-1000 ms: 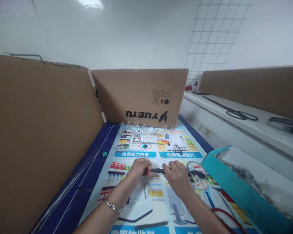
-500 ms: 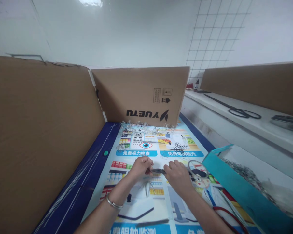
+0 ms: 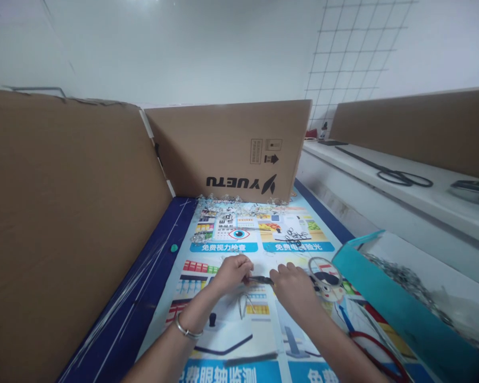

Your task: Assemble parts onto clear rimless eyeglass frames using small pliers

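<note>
My right hand (image 3: 294, 290) is closed around the handles of dark pliers (image 3: 260, 280), whose jaws point left. Facing it, my left hand (image 3: 234, 274) is pinched at the tip of the jaws. Whatever its fingers hold is too small and hidden to make out. Just below the hands, several thin bent wires (image 3: 245, 306) lie on the printed mat (image 3: 259, 332). Beyond them on the mat are a cluster of small dark loops (image 3: 296, 239) and a scatter of clear and silvery bits (image 3: 243, 208).
A teal box (image 3: 399, 303) of metal pieces stands at right, near a round hoop (image 3: 323, 272) and a red loop (image 3: 377, 354). Cardboard panels (image 3: 223, 143) wall the back and left. Long straight wires (image 3: 123, 303) lie left. Scissors (image 3: 399, 176) rest on a white ledge (image 3: 359, 165).
The camera view has shifted slightly. Both hands keep nearly the same pose, with the pliers still between them.
</note>
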The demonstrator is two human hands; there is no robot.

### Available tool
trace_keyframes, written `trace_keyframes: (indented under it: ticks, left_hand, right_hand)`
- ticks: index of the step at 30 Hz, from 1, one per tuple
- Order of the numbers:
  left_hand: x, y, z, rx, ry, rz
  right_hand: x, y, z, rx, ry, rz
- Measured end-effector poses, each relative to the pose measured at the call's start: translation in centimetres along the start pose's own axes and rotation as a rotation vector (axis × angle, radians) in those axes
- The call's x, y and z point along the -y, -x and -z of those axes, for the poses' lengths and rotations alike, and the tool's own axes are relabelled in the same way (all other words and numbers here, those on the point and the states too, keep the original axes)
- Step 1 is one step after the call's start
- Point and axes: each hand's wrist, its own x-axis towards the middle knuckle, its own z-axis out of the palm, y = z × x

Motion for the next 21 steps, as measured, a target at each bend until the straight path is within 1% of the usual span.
trace_keyframes:
  ticks: [7,12,15,18,21]
  left_hand:
    - [-0.1,0.3,-0.2,0.036,-0.09,-0.041]
    - [-0.2,0.4,-0.4,0.077,-0.077,-0.033]
    - [-0.3,0.5,-0.5,0.088,-0.027,-0.009]
    - [-0.4,0.5,-0.5,0.105,0.076,0.015]
    - [-0.8,0.5,-0.4,0.066,0.156,0.025]
  right_hand:
    - [0.1,0.3,1.0,0.079,-0.009,-0.04]
    - [0.1,0.4,1.5,0.086,-0.01,-0.029]
    - [0.2,0.5,1.8,0.069,0.003,-0.02]
    - [0.2,0.5,1.9,0.019,0.009,-0.002]
    - [0.0,0.2,1.8,-0.043,0.018,0.011]
